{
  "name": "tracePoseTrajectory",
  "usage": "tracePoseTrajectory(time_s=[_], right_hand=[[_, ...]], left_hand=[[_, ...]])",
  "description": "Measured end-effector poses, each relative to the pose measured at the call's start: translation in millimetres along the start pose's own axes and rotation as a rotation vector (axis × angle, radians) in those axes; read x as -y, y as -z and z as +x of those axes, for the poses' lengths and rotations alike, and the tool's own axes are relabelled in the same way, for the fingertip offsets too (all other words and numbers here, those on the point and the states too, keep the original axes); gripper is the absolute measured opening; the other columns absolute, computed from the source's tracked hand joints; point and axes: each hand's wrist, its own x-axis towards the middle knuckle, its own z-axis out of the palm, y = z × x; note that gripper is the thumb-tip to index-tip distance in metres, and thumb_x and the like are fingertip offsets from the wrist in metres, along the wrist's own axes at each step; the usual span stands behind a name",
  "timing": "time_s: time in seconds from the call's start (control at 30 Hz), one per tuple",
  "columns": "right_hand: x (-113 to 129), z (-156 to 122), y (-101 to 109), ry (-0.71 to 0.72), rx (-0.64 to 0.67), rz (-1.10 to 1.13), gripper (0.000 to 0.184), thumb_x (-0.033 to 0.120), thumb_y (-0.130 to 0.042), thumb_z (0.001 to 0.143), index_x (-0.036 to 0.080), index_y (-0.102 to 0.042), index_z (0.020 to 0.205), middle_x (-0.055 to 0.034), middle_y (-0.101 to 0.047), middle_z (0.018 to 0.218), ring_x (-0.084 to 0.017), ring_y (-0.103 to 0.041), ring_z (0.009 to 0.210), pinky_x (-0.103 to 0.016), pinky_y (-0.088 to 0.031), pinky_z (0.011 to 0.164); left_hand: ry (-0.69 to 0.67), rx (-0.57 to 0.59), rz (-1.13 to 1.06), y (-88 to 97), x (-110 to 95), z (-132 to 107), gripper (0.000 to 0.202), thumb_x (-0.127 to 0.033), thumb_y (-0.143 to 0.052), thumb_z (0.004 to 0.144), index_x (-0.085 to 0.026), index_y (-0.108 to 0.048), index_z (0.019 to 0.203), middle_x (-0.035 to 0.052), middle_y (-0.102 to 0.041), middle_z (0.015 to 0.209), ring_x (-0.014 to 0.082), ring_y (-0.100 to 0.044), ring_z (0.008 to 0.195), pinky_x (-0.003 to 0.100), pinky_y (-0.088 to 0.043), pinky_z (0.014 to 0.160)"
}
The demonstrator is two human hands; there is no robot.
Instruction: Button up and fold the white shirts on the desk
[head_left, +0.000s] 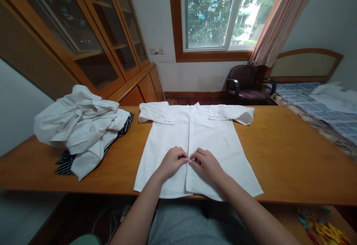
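Observation:
A white button-front shirt [214,137] lies spread flat on the wooden table, its collar end away from me and its sleeves folded in at the far corners. Its hem reaches the table's near edge. My left hand [175,159] pinches the front placket from the left, a bit below the shirt's middle. Facing it, my right hand [205,162] is closed on the same placket from the right, and the fingertips of both hands almost meet. Whether a button sits between the fingers is too small to tell.
On the table's left lies a heap of white garments [83,118] with a black striped cloth [67,165] under it. Past the wooden table [292,155] stand a dark red armchair [244,81] and a bed [331,107]. A glass-door cabinet [92,44] rises at left.

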Motion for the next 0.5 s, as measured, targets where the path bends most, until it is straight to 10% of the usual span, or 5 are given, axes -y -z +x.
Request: tracePoseTrajectory(time_s=[0.5], right_hand=[[1.3,-2.5,-2.7,0.031,-0.023,-0.06,0.005,0.027,-0.069,0.09,0.023,-0.071,0.092,-0.0027,-0.065,0.086,-0.016,-0.061,0.075,-0.03,-0.044,0.074]], left_hand=[[0.01,-0.011,0.023,-0.3,-0.8,-0.1,0.011,-0.019,-0.064,0.085,-0.022,-0.071,0.076,0.0022,-0.068,0.081,0.02,-0.06,0.087,0.033,-0.043,0.084]])
